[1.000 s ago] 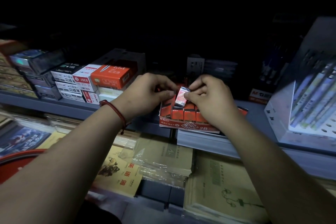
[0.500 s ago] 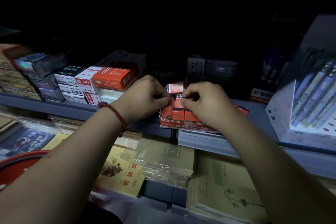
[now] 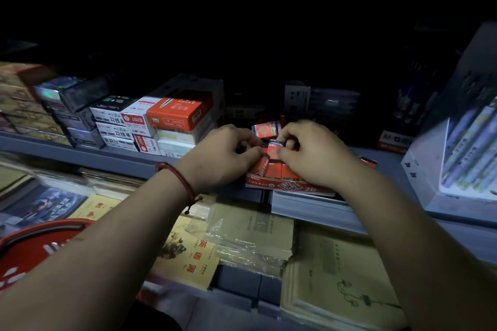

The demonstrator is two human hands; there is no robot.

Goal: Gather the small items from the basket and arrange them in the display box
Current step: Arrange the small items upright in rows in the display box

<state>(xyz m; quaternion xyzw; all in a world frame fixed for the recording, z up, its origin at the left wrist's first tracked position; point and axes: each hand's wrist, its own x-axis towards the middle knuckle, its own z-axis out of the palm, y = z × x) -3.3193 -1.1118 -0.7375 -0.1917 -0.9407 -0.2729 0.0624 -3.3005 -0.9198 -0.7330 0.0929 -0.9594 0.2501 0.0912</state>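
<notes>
A red display box marked 2B sits on the shelf edge, holding several small red wrapped erasers. My right hand pinches one small eraser over the box's rows. My left hand is curled beside it, fingertips at the same eraser's left side; whether it holds anything is hidden. Another eraser lies loose at the back of the box. A red basket shows at the lower left, partly behind my left forearm.
Stacked orange and white stationery boxes stand left of the display box. A pen display fills the right. Exercise books and plastic-wrapped notebooks lie on the lower shelf. The shelf above is dark.
The eraser my right hand held raised has been lowered down to the box's rows. Both hands have closed in over the box. A loose eraser now shows at the back.
</notes>
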